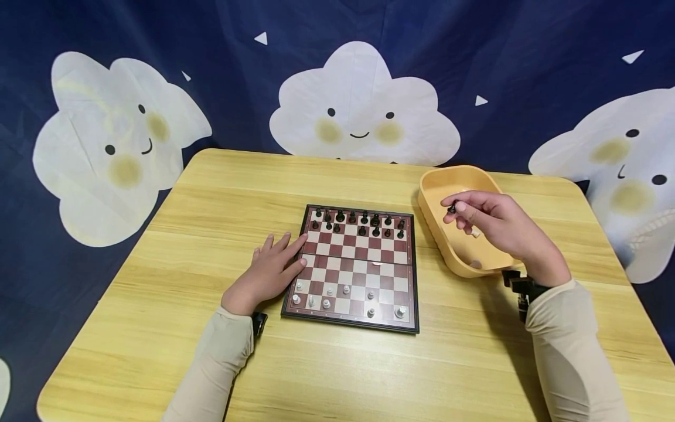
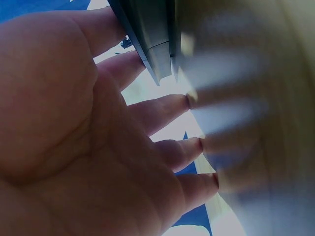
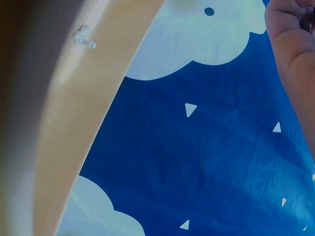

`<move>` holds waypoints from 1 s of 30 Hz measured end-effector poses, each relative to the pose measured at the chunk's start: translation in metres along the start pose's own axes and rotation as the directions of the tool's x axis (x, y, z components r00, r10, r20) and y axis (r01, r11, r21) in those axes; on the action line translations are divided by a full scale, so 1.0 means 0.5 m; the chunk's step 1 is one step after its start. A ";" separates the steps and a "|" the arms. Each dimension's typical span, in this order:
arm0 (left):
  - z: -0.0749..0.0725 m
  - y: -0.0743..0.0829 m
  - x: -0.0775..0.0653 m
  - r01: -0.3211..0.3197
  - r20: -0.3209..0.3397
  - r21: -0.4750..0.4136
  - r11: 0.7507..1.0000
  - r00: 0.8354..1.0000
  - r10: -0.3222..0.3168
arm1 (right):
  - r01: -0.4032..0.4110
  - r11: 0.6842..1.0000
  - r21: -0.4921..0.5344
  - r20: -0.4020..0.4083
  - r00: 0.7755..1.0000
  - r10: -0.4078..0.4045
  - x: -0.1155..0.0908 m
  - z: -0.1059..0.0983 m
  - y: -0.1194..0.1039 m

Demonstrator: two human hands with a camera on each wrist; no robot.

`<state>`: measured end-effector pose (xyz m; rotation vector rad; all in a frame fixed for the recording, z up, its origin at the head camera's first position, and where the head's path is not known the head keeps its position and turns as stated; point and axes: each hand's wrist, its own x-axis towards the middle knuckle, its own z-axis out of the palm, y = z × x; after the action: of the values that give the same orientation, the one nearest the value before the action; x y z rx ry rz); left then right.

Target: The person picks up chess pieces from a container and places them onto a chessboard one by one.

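The right hand is hovering over the tan plastic tray at the right of the pale wooden table, pinching a small black chess piece between thumb and fingertips above the tray's far end. The left hand is lying flat with fingers straight, holding nothing, its fingertips touching the left edge of the red-and-white folding chessboard at the table's middle. Black pieces are crowding the board's far rows while white ones are dotting the near rows.
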<state>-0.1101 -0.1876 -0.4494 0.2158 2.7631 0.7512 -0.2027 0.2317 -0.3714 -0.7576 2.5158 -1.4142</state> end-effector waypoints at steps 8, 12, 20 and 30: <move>-0.001 0.002 -0.001 -0.002 0.002 -0.005 1.000 1.000 0.002 | 0.022 0.999 0.028 -0.015 1.000 -0.021 0.000 0.004 0.006; -0.002 0.002 -0.001 0.000 0.003 -0.009 1.000 1.000 0.000 | 0.022 0.998 0.063 -0.023 1.000 -0.020 0.001 0.005 0.005; -0.001 0.001 -0.001 0.007 0.006 -0.013 1.000 1.000 -0.007 | 0.007 0.904 0.427 -0.028 1.000 0.005 0.000 0.000 0.000; 0.001 -0.001 0.002 0.002 0.006 -0.007 1.000 1.000 -0.002 | 0.010 0.909 0.416 -0.021 1.000 -0.002 0.000 0.005 0.000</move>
<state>-0.1109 -0.1875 -0.4503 0.2129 2.7544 0.7579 -0.2019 0.2298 -0.3729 -0.6665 2.1047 -1.8792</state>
